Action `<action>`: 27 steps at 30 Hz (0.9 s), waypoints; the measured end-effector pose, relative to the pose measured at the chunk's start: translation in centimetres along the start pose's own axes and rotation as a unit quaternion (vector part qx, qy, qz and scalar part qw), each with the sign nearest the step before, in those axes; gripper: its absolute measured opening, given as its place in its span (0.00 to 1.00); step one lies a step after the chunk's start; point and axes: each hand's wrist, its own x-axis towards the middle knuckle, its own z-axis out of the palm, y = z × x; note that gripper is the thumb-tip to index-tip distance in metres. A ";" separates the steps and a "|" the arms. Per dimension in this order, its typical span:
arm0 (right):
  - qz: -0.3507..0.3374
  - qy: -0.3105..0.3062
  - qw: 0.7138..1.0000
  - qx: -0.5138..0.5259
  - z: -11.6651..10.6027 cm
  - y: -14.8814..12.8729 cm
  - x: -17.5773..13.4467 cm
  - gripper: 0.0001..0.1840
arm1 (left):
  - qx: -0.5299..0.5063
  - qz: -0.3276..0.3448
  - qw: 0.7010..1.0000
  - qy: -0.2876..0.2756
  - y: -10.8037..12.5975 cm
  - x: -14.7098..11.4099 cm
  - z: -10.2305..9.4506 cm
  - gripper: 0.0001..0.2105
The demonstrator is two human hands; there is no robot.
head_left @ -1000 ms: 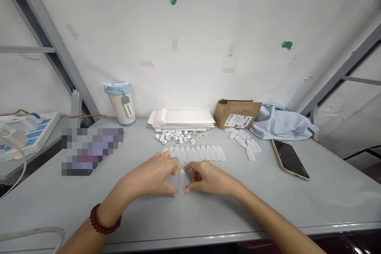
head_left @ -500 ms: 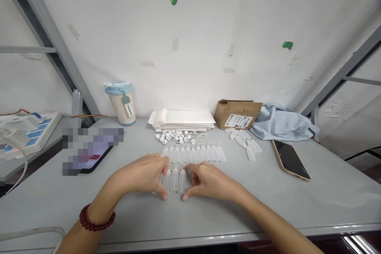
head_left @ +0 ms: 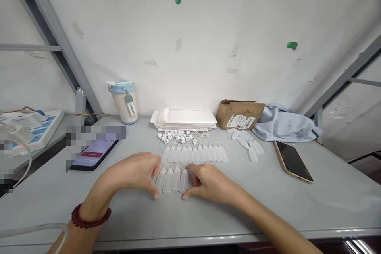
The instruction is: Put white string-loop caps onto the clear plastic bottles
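1. Nearest, the table (head_left: 208,222) carries both forearms. The whole view drifts slightly, so we discount small shifts of the background.
2. Left hand (head_left: 135,172): compared with a second ago, we log it farther left, away from its partner. Thumb and forefinger stand parted beside the left end of the row; we see nothing pinched. Whether the skin touches the end tube, we cannot tell.
3. Right hand (head_left: 210,180): roughly where it was. Thumb and forefinger are spread around the right end, forefinger at the top of the last tube. We see no clenched hold; light contact is possible.
4. Front row (head_left: 176,178): lies flat between the hands, clear tubes side by side, their looped ends away from us. Four show now, where fewer showed earlier. We judge that the gap between the hands is widening and the line is being exposed, more evenly spread.
5. Back row (head_left: 195,154): lies just beyond, unchanged and roughly parallel, apparently a ready reference for alignment.
6. Farther off, the caps (head_left: 180,137) and, to the right, the loose tubes (head_left: 253,153) look undisturbed.
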 end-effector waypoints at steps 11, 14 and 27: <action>0.004 0.002 1.000 -0.026 0.0 -0.5 -0.1 0.31 | 0.048 0.012 0.999 -0.006 1.2 0.4 1.1 0.18; 0.010 0.007 0.999 -0.048 0.1 -0.8 -0.2 0.33 | 0.032 0.005 0.999 -0.028 1.4 0.5 1.2 0.17; -0.006 0.024 0.997 -0.073 0.7 -0.5 -0.4 0.30 | -0.004 0.006 1.000 -0.022 1.0 0.7 1.3 0.17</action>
